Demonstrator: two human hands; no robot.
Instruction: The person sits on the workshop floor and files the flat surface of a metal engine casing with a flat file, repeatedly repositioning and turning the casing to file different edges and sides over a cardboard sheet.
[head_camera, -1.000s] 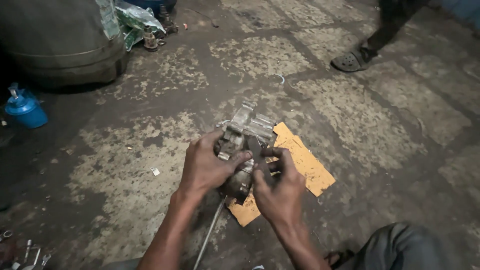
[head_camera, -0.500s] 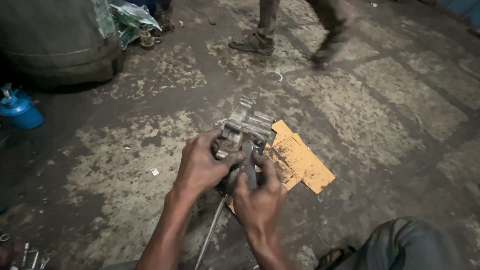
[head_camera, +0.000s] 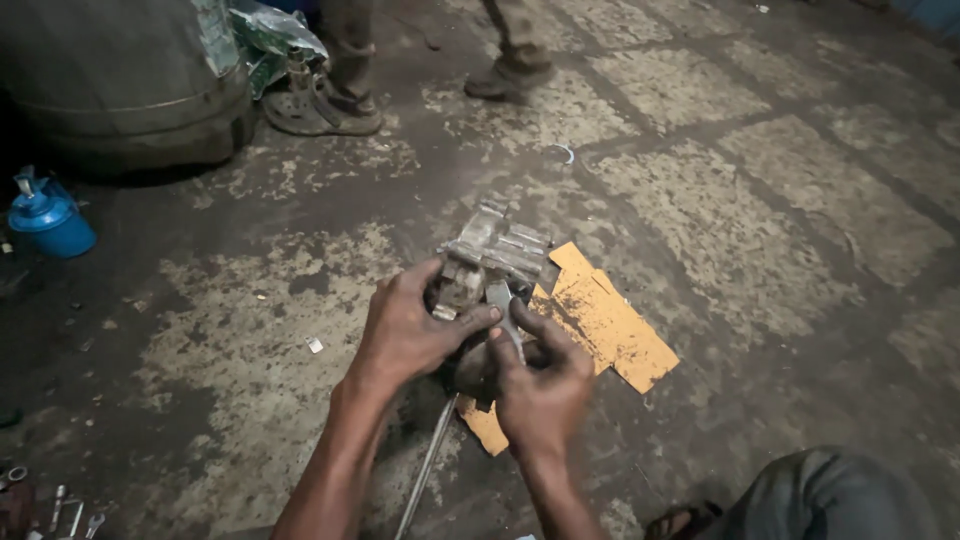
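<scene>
Stained floor (head_camera: 250, 330), hands (head_camera: 470, 350) gripping metal part (head_camera: 490, 250)

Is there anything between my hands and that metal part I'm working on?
Nothing visible. The left hand grips the metal part directly, and the right hand touches its lower end. The cardboard sheet lies underneath on the floor, not between.

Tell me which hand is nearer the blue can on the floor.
Left. The left hand grips the metal part on the side toward the blue can; the right hand sits farther away.
</scene>
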